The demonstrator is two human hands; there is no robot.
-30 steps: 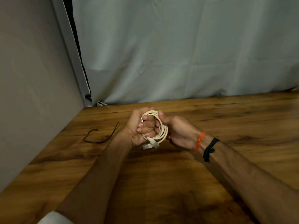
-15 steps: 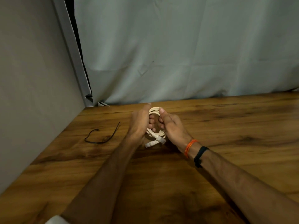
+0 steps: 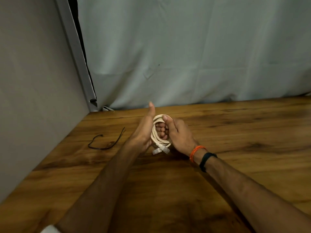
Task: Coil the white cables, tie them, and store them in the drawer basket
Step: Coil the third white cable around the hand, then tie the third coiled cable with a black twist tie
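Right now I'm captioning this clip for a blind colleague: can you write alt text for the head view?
Two bare hands hold a coiled white cable upright above a wooden table, the right hand gripping its rim and the left hand flat against its side. A black tie lies loose to the left.

You have one coiled white cable (image 3: 160, 139) with two clear plugs (image 3: 161, 149). One black tie (image 3: 106, 142) lies near the counter's (image 3: 235, 165) left edge. Two hands show.

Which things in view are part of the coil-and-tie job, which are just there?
In the job:
white cable coil, held by left hand and right hand
black tie, loose on table

Just there:
grey curtain
wall panel
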